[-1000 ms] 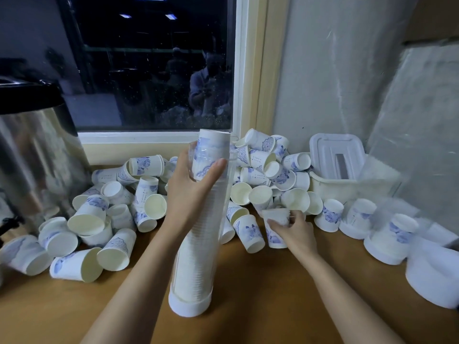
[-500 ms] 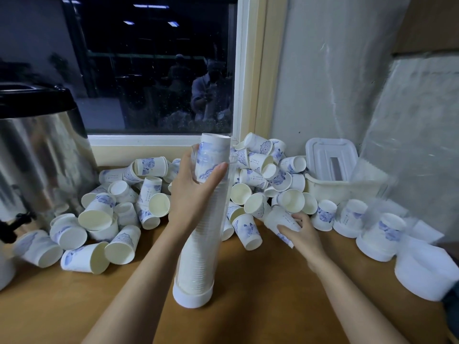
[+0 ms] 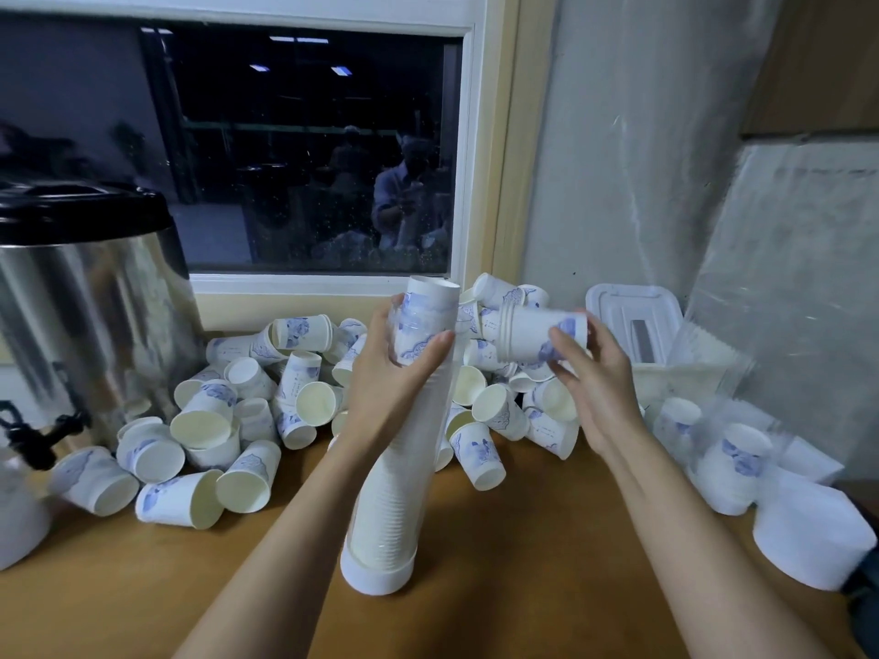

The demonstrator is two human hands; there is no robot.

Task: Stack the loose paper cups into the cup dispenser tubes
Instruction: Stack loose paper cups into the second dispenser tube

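Note:
A tall clear dispenser tube packed with nested white paper cups stands on the wooden counter, with a white cap at its base. My left hand grips the tube near its top. My right hand holds a blue-patterned paper cup on its side in the air, just right of the tube's top, its mouth turned toward the tube. A heap of loose cups lies behind and to both sides of the tube.
A steel drinks urn with a black lid and tap stands at the left. A white lidded plastic box sits at the back right. Short capped cup stacks in clear sleeves lie at the right. The window is behind.
My right hand has lifted a cup from the pile up to the tube's top. My left hand keeps its hold on the tube. The camera has tilted up.

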